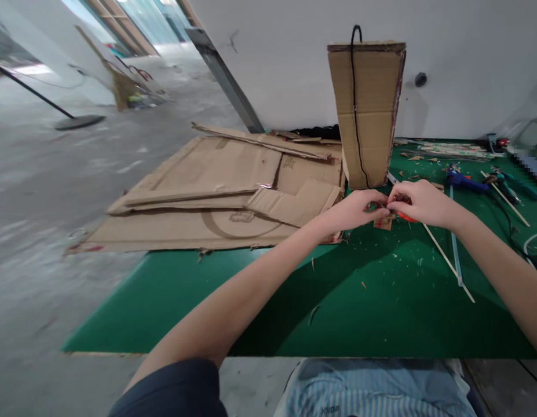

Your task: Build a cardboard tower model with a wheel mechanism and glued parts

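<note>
My left hand (362, 209) and my right hand (418, 202) meet fingertip to fingertip over the green table (259, 301), both closed in a pinch. Between them sits a small piece of cardboard (384, 222), and something small and red-orange (406, 217) shows under my right fingers. I cannot tell exactly which hand grips which piece. Right behind my hands stands a tall tapered cardboard box (366, 110) with a black cord (354, 98) running down its front.
A pile of flat cardboard sheets (216, 191) covers the table's left end. To the right lie thin wooden sticks (446, 260), a blue glue gun (466, 182), cutters and scraps. A white wall stands behind; bare floor lies to the left.
</note>
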A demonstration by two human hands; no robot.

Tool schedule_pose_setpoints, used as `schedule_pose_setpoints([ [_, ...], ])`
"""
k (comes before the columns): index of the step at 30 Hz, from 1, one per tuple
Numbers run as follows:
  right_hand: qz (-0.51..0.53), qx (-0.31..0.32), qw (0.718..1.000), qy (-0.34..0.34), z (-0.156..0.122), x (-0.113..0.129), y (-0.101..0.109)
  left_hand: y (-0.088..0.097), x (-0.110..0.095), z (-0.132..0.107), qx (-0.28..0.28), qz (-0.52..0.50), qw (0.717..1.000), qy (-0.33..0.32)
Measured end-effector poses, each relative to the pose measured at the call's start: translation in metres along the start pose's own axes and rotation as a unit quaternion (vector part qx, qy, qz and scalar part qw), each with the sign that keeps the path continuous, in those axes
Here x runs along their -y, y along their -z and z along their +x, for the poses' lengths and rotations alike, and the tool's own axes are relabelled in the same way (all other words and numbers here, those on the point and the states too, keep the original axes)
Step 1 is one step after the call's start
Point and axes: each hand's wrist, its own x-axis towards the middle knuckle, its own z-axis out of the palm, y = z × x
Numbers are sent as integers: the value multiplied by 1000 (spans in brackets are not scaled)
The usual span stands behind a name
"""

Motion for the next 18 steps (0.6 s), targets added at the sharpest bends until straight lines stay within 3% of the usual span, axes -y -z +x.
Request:
schedule_pose_setpoints([
  [4,-33,16,999,9,1,-1,0,-8,2,2,-25,-27,999,0],
  [15,-69,6,998,7,7,2,-11,-10,7,4,1,-32,999,18],
  [18,-52,9,999,-8,6,3,-8,-6,10,2,46,-34,998,25],
])
